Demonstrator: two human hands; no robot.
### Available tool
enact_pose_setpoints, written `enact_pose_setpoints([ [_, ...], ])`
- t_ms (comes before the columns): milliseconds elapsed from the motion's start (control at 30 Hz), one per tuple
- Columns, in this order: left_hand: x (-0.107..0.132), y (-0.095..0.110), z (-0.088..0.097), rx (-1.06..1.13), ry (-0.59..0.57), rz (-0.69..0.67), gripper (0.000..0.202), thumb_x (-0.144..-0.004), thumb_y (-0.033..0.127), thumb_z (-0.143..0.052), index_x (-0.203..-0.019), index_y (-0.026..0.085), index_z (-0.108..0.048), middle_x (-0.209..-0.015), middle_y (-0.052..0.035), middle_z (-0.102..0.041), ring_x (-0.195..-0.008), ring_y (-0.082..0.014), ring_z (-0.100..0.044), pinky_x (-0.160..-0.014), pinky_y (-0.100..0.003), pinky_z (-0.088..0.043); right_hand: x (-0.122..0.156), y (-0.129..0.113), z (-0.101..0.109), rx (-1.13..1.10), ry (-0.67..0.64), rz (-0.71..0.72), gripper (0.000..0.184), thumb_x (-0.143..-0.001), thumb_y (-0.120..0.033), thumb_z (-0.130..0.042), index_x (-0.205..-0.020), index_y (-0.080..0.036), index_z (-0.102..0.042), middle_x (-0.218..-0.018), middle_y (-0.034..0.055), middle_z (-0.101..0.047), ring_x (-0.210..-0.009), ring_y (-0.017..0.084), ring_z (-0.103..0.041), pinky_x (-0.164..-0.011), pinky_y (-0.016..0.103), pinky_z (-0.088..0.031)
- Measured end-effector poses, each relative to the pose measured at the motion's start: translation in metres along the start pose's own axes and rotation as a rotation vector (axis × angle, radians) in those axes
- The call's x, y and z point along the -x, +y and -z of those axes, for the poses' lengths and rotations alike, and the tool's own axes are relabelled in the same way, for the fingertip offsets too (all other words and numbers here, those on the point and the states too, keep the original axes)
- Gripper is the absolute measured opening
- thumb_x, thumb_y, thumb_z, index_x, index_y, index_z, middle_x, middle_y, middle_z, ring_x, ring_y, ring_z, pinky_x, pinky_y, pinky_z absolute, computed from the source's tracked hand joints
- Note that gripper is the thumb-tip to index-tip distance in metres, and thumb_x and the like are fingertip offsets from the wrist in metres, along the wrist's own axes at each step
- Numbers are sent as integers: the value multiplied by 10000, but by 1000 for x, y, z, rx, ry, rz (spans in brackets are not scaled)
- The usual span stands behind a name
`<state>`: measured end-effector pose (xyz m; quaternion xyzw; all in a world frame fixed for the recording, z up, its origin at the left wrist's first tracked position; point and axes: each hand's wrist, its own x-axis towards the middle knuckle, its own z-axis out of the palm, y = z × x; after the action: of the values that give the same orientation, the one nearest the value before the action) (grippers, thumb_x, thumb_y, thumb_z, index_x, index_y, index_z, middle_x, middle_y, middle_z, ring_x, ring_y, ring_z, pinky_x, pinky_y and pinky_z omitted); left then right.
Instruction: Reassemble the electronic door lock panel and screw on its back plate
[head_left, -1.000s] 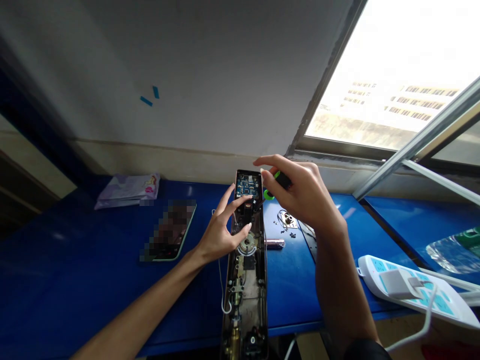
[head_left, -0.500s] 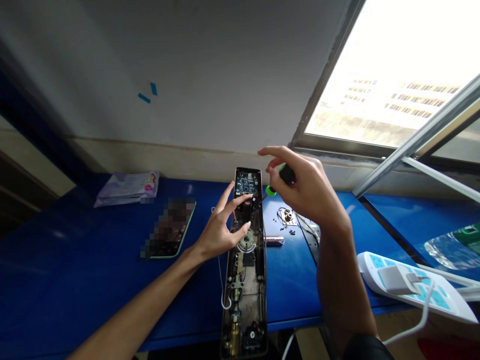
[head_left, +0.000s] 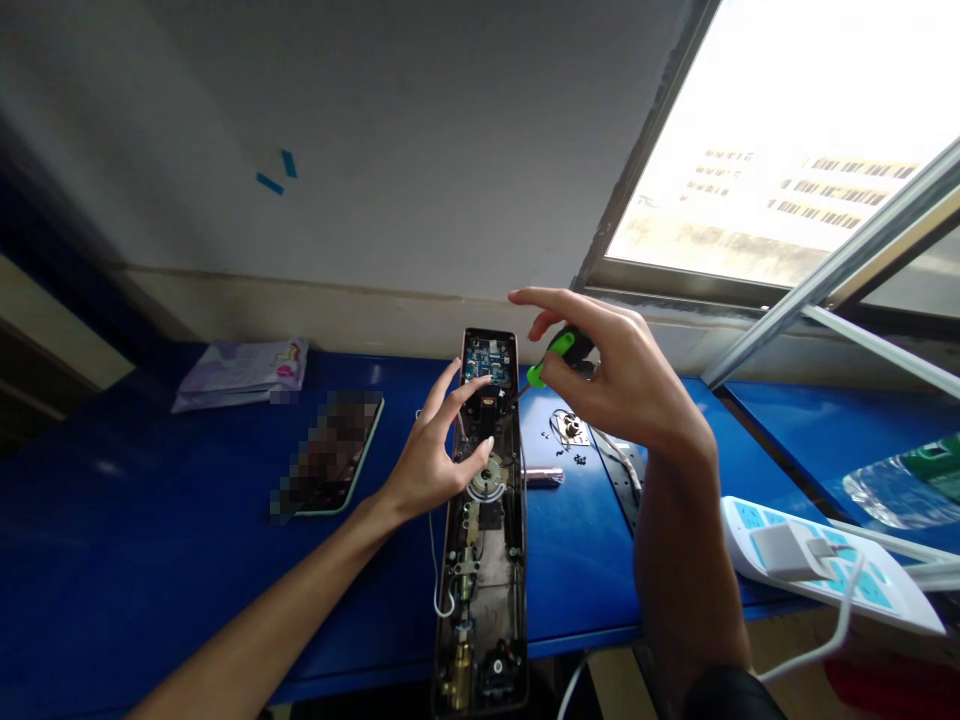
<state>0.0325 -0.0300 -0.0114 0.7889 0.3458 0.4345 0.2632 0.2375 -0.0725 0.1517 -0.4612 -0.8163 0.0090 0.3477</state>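
Through the head camera I am looking down at a blue bench (head_left: 150, 520) set against a pale wall, with a window (head_left: 787, 150) at the far right.

A long, opened lock panel (head_left: 484, 560) lies lengthwise in the middle of the bench. Its near end reaches the bench edge, and a blue circuit board (head_left: 487, 360) sits at its far end.

My left hand (head_left: 431, 460) lies on the panel's left side. Its fingers (head_left: 465, 398) are spread and hold nothing, the tips rest on the inner parts just near of the board, and the thumb is beside a round metal piece.

My right hand (head_left: 622, 385) hovers over the panel's far right corner. It is closed around the green-and-black handle of a screwdriver (head_left: 559, 350), with the index finger stretched out straight above it. The shaft slants down toward the board's near edge; I cannot tell whether the tip touches.

A phone (head_left: 330, 455) lies left of the panel, with a pale packet (head_left: 240, 370) farther left. To the right lie a short metal cylinder (head_left: 541, 477) and scattered small screws (head_left: 579, 460). A white power strip (head_left: 832, 565) lies at the near right.
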Motion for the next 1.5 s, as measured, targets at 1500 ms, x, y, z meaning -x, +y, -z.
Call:
enact_pose_setpoints([
  [1500, -12, -9, 23, -270, 120, 165, 612, -1065, 606, -376, -1559, 265, -497, -1750, -138, -229, -1633, -365, -210, -1307, -612, -234, 3, 3, 7, 12, -4, 30, 499, -915, -155, -530, -1394, -201, -661, -1118, 65, -777, -909, 176, -712, -775, 322, -539],
])
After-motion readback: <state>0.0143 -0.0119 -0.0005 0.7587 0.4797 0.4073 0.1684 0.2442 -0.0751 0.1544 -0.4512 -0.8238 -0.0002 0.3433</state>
